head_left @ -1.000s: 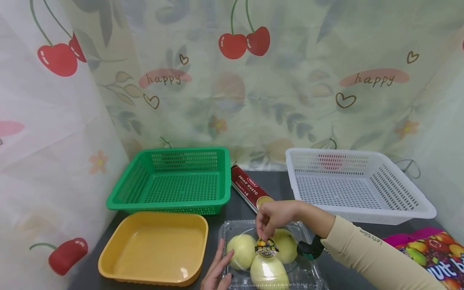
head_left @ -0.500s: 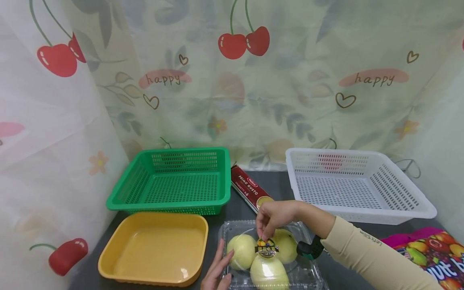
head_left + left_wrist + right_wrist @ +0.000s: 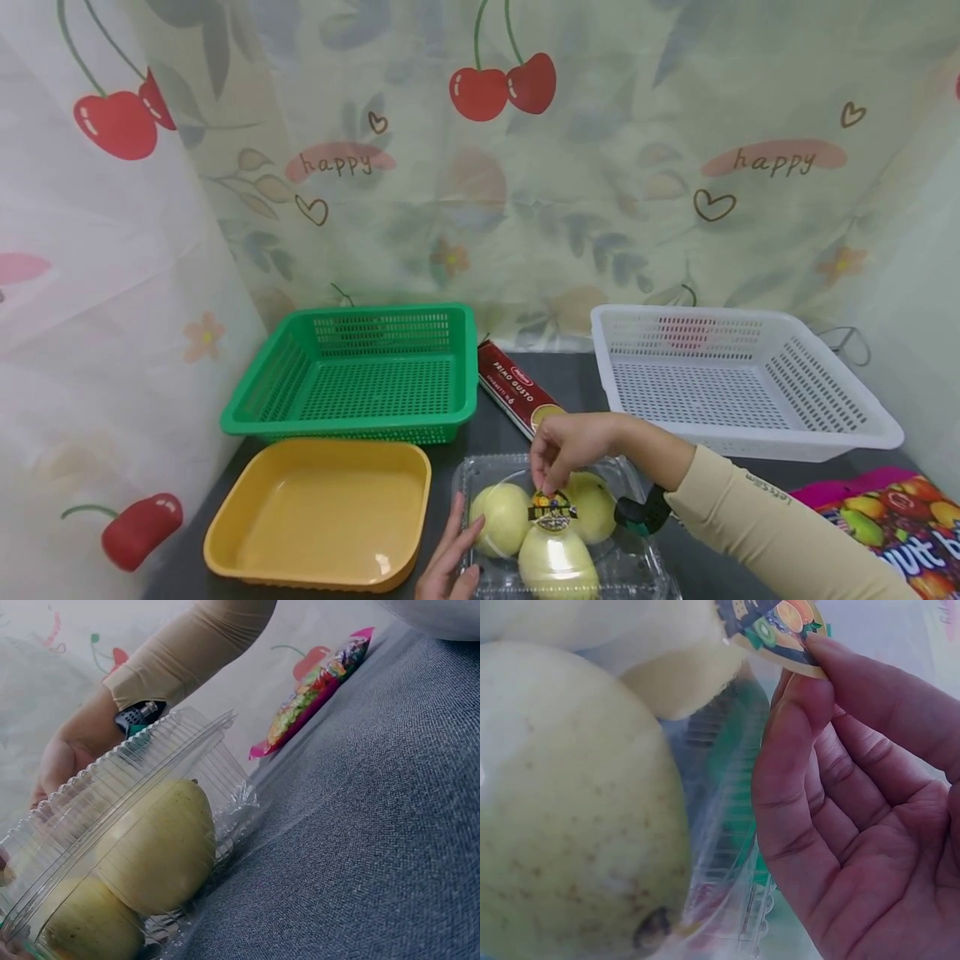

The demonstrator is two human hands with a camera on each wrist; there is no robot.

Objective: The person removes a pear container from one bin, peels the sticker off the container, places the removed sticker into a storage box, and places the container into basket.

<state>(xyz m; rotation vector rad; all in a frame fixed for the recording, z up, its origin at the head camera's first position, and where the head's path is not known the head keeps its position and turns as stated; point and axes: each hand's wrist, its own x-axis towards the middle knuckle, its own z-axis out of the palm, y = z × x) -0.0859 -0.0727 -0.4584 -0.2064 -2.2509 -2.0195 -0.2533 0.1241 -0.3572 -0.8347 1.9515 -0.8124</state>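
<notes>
A clear plastic clamshell box (image 3: 474, 468) lies at the front middle in the head view, with three pale yellow-green fruits, pear-like, (image 3: 557, 562) visible inside. On its lid is a round sticker (image 3: 553, 515) printed with fruit. My right hand (image 3: 566, 450) reaches over the box and pinches the sticker's edge between thumb and index finger. In the right wrist view that edge of the sticker (image 3: 776, 634) stands raised between the fingertips. My left hand (image 3: 450, 560) rests its extended fingers against the box's left side. Its lower part is cut off by the frame.
A yellow tray (image 3: 315, 575) stands left of the box, with a green basket (image 3: 348, 429) behind it. A white basket (image 3: 750, 437) stands back right. Between the baskets lies a red spaghetti box (image 3: 513, 385). A colourful fruit-printed bag (image 3: 892, 525) lies far right.
</notes>
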